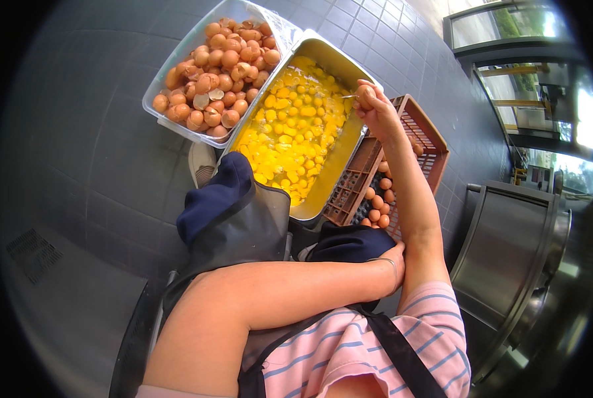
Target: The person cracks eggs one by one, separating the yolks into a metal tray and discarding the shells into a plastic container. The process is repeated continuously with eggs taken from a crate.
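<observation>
My right hand (378,112) is closed around a brown egg (364,94) above the right rim of a deep metal pan (344,166). A thin shiny strand juts from the egg toward the pan; what it is cannot be made out. Many yellow yolks (289,132) float in clear egg white inside the pan. My left hand (398,256), with a bracelet at the wrist, lies by my right knee beneath my right forearm; its fingers are mostly hidden. Beside the pan at right, a brown plastic crate (438,149) holds whole brown eggs (376,201) on a dark egg tray (360,214).
A clear plastic tub (169,62) heaped with broken eggshells (222,74) stands against the pan's left side. My dark apron (247,229) drapes over my leg. Grey tiles (102,149) cover the floor, with a drain grate (34,253) at left. Stainless-steel equipment (505,253) stands at right.
</observation>
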A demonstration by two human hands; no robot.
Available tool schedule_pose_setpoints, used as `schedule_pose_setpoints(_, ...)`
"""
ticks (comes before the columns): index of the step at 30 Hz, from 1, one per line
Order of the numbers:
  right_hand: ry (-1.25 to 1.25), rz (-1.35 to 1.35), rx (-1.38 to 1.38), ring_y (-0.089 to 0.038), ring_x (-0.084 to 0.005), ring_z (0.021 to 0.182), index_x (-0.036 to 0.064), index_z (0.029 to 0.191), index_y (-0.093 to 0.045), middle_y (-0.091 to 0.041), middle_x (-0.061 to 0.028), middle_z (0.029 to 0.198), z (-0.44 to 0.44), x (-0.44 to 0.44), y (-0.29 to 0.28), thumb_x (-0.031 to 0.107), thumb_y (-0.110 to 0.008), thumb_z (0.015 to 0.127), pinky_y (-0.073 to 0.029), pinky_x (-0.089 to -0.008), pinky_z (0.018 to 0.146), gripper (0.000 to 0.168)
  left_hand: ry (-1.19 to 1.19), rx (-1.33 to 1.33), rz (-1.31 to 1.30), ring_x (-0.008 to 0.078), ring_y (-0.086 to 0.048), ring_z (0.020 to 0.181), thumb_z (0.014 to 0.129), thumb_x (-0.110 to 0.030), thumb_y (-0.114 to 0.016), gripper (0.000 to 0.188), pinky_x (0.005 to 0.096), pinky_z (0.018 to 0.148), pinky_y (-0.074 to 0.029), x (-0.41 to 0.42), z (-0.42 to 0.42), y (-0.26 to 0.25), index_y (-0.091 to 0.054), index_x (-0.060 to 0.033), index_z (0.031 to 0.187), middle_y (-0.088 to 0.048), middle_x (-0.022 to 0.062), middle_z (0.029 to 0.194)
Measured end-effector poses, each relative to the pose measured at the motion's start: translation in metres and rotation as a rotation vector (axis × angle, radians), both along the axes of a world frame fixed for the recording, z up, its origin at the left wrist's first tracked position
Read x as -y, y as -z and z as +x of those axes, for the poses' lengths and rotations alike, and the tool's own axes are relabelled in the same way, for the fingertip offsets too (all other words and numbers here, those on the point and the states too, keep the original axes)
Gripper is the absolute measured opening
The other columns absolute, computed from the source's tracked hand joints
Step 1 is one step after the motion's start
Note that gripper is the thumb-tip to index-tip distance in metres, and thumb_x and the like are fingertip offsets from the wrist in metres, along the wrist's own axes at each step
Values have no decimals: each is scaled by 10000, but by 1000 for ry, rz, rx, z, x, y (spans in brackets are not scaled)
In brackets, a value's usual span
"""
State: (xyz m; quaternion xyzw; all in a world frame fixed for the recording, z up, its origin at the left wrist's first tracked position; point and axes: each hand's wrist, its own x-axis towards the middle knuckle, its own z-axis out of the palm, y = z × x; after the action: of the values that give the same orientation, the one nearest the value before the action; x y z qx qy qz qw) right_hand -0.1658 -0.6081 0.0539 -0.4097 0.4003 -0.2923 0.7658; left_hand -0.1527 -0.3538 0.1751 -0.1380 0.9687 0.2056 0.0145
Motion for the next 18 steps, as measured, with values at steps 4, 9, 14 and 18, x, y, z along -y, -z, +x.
schedule_pose_setpoints(4,23,14,-53,-465,-140,758,85,1186,-490,-496,-10,884,25,-3,-5,170,-577,899,-385,-264,649,312,-95,-31,-18,329,-371,1279,885,-294,-464,447,597,994,-255,-5,4,3,-518,-139,1300,-438,87,1390)
schedule_pose_setpoints(9,-48,-187,-231,-459,-110,670,90,1133,-529,-516,13,821,27,5,5,225,-624,883,-389,-244,588,300,-126,20,-53,374,-334,1295,898,-271,-448,452,613,1003,-250,-9,-1,6,-486,-146,1331,-409,87,1411)
schedule_pose_setpoints(14,-9,-828,-839,-557,-152,676,114,1031,-594,-584,-10,806,46,-9,-2,305,-645,861,-462,-294,608,261,-106,38,-82,361,-319,1307,913,-247,-427,438,606,1014,-242,-8,-3,8,-479,-149,1337,-404,62,1415)
schedule_pose_setpoints(18,20,-1332,-1180,-624,-235,765,139,1020,-611,-617,-54,870,56,-20,-18,341,-622,855,-499,-347,660,261,-129,86,-114,318,-296,1327,932,-278,-386,445,558,1040,-231,-8,-7,7,-436,-170,1361,-386,35,1429)
